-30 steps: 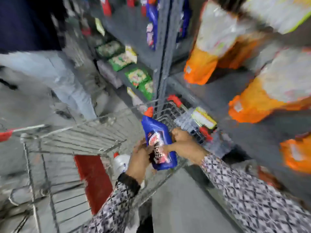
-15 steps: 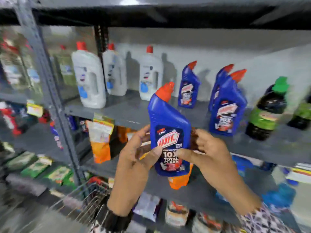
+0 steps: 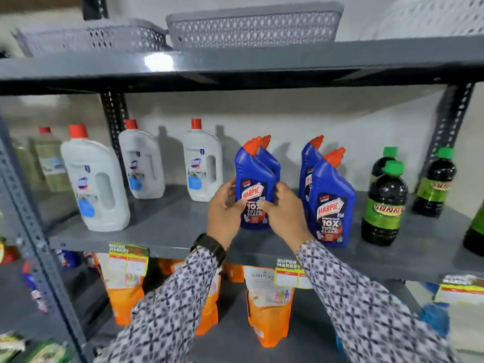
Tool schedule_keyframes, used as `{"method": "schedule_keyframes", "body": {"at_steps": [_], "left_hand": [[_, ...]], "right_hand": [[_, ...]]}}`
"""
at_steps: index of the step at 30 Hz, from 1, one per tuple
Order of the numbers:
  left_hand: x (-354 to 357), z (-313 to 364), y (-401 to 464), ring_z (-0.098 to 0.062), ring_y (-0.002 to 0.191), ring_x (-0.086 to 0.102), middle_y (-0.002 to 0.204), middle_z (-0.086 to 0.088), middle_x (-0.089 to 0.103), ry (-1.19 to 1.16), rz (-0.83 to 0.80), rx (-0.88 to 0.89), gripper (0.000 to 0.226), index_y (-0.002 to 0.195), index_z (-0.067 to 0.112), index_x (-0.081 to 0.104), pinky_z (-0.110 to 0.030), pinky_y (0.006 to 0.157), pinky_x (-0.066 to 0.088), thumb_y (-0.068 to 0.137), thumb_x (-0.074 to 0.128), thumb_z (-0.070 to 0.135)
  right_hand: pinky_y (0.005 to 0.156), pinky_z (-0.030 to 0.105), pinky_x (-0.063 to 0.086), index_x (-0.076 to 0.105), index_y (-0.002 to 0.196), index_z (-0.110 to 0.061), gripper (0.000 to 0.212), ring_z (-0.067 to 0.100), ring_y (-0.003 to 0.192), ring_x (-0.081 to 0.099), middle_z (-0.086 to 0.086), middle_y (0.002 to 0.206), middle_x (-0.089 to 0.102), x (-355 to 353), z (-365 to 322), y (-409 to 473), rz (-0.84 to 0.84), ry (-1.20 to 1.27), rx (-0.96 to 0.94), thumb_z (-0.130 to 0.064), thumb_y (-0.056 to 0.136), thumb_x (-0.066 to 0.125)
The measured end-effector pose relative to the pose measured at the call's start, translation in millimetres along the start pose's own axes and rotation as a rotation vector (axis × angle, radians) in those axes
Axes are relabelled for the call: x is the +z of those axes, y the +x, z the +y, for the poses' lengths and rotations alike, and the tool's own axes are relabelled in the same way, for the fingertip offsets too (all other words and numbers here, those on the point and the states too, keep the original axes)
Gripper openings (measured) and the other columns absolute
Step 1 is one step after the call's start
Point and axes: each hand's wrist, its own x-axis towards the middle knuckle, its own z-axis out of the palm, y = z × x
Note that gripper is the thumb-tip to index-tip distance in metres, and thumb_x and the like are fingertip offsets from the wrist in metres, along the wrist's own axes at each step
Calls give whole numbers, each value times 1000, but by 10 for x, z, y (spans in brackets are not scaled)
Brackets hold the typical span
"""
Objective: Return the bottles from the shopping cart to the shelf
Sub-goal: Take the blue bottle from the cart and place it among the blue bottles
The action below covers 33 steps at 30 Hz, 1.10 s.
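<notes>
A blue Harpic bottle (image 3: 252, 179) with an orange cap stands upright on the grey shelf (image 3: 167, 226), in front of another blue bottle (image 3: 271, 159). My left hand (image 3: 225, 208) grips its left side and my right hand (image 3: 284, 210) grips its right side, thumbs across the label. Two more blue Harpic bottles (image 3: 331, 197) stand just to the right of my right hand. The shopping cart is out of view.
White Domex bottles (image 3: 97, 179) stand on the shelf's left half, dark green-capped Sunny bottles (image 3: 383, 205) on the right. Grey baskets (image 3: 254, 24) sit on the shelf above. Orange refill pouches (image 3: 267, 305) and price tags (image 3: 128, 260) occupy the shelf below.
Both hands lifted the blue bottle out of the cart, carried it up to the shelf, and now hold it standing on the shelf board in front of another blue bottle.
</notes>
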Motion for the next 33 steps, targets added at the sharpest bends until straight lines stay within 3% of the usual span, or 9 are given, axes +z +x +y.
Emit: {"method": "schedule_keyframes", "body": {"at_steps": [8, 13, 17, 22, 24, 27, 29, 31, 33], "left_hand": [[58, -396, 317, -10, 110, 68, 125, -1, 70, -33, -42, -34, 48, 138, 20, 55, -16, 81, 60, 94, 62, 1], [-134, -264, 73, -17, 131, 60, 145, -6, 60, -28, 7, -56, 59, 150, 18, 44, -41, 112, 50, 95, 64, 8], [-730, -240, -666, -6, 113, 67, 129, -3, 70, 11, 188, 51, 44, 138, 17, 59, -16, 94, 52, 95, 66, 10], [-1812, -950, -1902, -5, 100, 73, 109, 5, 79, 74, 393, -167, 28, 117, 25, 72, -17, 87, 56, 94, 67, 11], [-2317, -1556, -2426, -1, 90, 72, 106, 3, 79, 72, 512, -358, 25, 112, 22, 73, -26, 88, 59, 94, 66, 7], [-2957, -2333, -3221, 7, 70, 69, 111, -21, 73, 68, 586, -709, 26, 102, 10, 75, -7, 65, 56, 95, 59, -7], [-3312, -2695, -3738, 1, 65, 71, 110, -28, 71, 24, 628, -970, 28, 84, 16, 78, -9, 57, 54, 92, 61, -6], [-3592, -3032, -4206, -27, 83, 78, 117, -34, 67, -1, 695, -1190, 26, 110, 5, 71, -23, 65, 60, 84, 70, 9], [-3748, -3307, -4536, -25, 68, 73, 102, -26, 68, -57, 787, -1335, 40, 132, -3, 57, -14, 51, 53, 93, 62, 5]], "right_hand": [[102, 52, 59, 53, 143, -21, 47, 24, 120, 69, 5, 134, 71, 259, 268, 207, -8, -17, 28, -21, 99, 67], [105, 42, 57, 45, 153, -23, 66, 18, 124, 66, 1, 139, 65, 253, 151, -121, 147, -15, -40, -18, 94, 75], [92, 27, 57, 62, 132, -16, 41, 15, 106, 69, 5, 118, 68, 471, -6, -753, 195, 52, -253, -11, 93, 74], [87, 26, 57, 65, 125, -22, 28, 10, 100, 69, -4, 108, 69, 1407, 149, -1711, -444, 81, -327, -18, 97, 69], [89, 30, 58, 65, 126, -29, 33, 10, 100, 70, -6, 109, 71, 2026, 364, -2136, -760, -5, -286, -23, 93, 69], [93, 36, 59, 68, 127, -26, 35, 17, 105, 73, -1, 115, 77, 2877, 723, -2706, -1136, -218, -157, -29, 91, 67], [91, 35, 58, 70, 122, -20, 32, 25, 110, 73, 5, 118, 78, 3400, 948, -3086, -1345, -388, -138, -27, 92, 65], [83, 40, 57, 71, 111, -12, 25, 33, 106, 72, 12, 111, 78, 3899, 1192, -3441, -1530, -518, -140, -25, 91, 63], [82, 43, 57, 72, 103, -7, 21, 38, 98, 71, 15, 104, 75, 4371, 1546, -3809, -1696, -635, -142, -23, 94, 61]]}}
